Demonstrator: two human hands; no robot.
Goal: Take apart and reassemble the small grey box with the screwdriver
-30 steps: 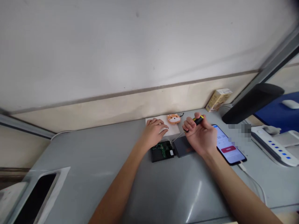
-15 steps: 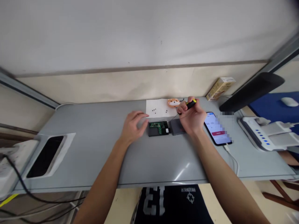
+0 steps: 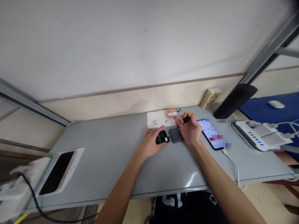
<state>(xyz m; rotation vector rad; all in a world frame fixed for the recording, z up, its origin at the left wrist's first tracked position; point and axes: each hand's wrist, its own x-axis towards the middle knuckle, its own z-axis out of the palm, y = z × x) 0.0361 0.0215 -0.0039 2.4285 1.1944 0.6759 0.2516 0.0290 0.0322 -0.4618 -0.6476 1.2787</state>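
A grey table (image 3: 105,149) carries everything here, with a white power strip (image 3: 247,133) towards its right end. The left hand (image 3: 151,142) is partly open, its fingers curved around something at the near middle; the right hand (image 3: 190,130) is closed, palm turned up, just beside a lit phone (image 3: 206,132). Beyond the left hand lies a white sheet of paper (image 3: 160,115). A dark grey panel (image 3: 176,136) sits partly hidden by the right hand. Just left of it, on the table, is the green circuit board unit (image 3: 161,137), held between the left thumb and fingers. The right fingers wrap a black-and-yellow screwdriver (image 3: 186,119) (its tip is hard to make out). An orange animal-faced case (image 3: 171,113) rests at the paper's far right corner, and small dark pieces (image 3: 156,123) dot the sheet.
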